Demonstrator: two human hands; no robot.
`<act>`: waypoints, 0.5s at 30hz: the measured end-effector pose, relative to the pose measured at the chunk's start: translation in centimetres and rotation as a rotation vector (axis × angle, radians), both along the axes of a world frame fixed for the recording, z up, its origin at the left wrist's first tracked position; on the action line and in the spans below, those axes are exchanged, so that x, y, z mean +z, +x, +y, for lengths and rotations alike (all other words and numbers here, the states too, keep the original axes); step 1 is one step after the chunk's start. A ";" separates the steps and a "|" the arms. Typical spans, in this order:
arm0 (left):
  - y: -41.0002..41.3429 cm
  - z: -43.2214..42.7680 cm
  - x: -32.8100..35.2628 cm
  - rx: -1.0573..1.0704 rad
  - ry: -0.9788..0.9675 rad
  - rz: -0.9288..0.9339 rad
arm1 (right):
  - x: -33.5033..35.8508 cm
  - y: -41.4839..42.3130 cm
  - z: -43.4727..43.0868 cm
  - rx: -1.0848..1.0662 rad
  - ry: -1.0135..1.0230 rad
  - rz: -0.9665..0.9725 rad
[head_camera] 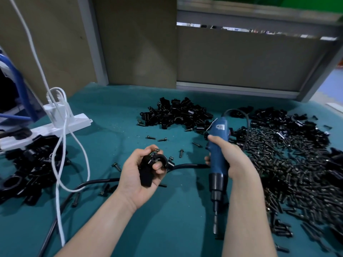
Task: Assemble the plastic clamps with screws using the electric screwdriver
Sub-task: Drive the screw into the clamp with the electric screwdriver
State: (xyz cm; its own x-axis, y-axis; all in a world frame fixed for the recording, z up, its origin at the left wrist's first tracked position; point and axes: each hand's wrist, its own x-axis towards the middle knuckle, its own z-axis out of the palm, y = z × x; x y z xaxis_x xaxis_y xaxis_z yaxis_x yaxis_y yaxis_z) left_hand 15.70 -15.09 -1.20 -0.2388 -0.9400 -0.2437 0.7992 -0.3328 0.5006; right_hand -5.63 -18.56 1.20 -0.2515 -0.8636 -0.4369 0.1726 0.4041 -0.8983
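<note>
Though unreadable, white label on screwdriver.

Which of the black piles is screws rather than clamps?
The wide pile on the right, beside the right hand: thin headed shafts. The centre pile and left pile are chunky clamp pieces.

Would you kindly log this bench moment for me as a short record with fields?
Left hand: grips a black clamp with a screw standing in it
Right hand: grips the electric screwdriver, bit pointing toward the person, away from the clamp
Loose screws: large pile at right
Clamp parts: heap at centre back
Surface: green mat
</note>
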 end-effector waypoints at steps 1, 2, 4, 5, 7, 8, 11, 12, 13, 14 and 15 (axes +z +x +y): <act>0.0 0.0 -0.1 -0.007 -0.009 0.002 | 0.0 0.1 -0.1 0.010 0.018 0.116; -0.1 -0.1 -0.1 -0.011 -0.016 0.003 | -0.1 0.2 -0.3 0.022 0.023 0.228; -0.2 -0.1 -0.1 -0.012 -0.026 0.011 | 0.2 0.7 -0.4 0.058 0.028 0.437; -0.1 -0.1 -0.1 -0.010 -0.032 0.015 | 0.5 1.0 -0.5 0.091 0.037 0.526; -0.1 -0.1 0.0 -0.011 -0.056 -0.004 | 0.9 1.9 -0.7 0.156 0.062 0.658; -0.1 -0.1 0.0 -0.011 -0.076 -0.034 | 1.1 2.2 -0.7 0.186 0.084 0.723; -0.3 0.1 0.1 0.011 -0.147 -0.168 | 1.7 2.5 -0.7 0.212 0.160 0.945; -0.4 0.1 0.1 0.027 -0.175 -0.222 | 2.2 2.4 -0.5 0.175 0.148 0.984; -0.5 0.2 0.0 0.051 -0.207 -0.271 | 3.1 2.3 -0.2 0.112 0.094 0.981; -0.6 0.2 -0.1 0.079 -0.242 -0.308 | 4.0 2.3 0.2 0.063 0.005 0.942; -0.8 0.3 -0.1 0.106 -0.277 -0.342 | 5.0 2.7 0.9 0.071 -0.090 0.856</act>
State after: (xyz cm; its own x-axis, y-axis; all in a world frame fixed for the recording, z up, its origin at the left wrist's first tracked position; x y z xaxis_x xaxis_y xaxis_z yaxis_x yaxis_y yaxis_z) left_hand 14.95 -14.81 -1.31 -0.0877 -0.9958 -0.0275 0.5951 -0.0745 0.8002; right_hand -2.92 -17.69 6.24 -0.4070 -0.9120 -0.0505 -0.6012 0.3091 -0.7369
